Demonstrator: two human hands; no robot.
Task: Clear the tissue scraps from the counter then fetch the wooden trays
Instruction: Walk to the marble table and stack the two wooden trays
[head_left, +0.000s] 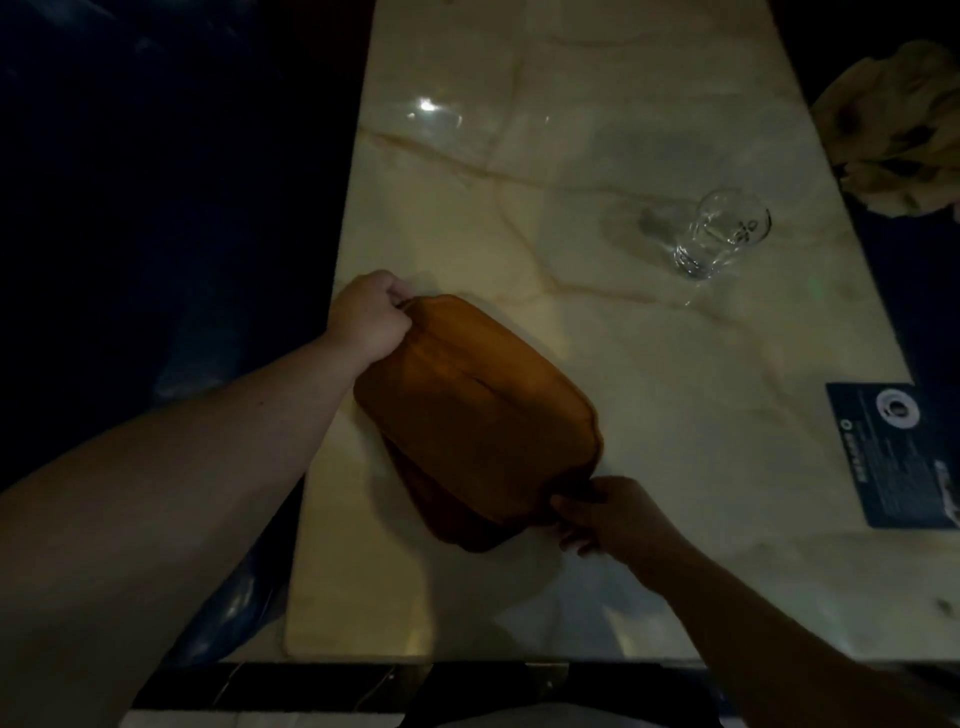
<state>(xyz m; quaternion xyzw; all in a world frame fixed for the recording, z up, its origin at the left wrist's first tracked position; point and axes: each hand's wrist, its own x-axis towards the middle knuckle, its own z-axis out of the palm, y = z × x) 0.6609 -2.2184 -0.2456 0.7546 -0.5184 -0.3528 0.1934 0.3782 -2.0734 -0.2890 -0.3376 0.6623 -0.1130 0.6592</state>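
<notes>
A stack of brown wooden trays with rounded corners is held upside down, tilted just over the pale marble counter. My left hand grips the stack's far left end. My right hand pinches its near right corner. A second tray edge shows beneath the top one at the near side. Crumpled tissue scraps lie in a heap beyond the counter's right edge, at the upper right.
A clear glass stands on the counter toward the right. A dark printed card lies at the right edge. The counter's left side drops into darkness. A dark ledge runs along the near edge.
</notes>
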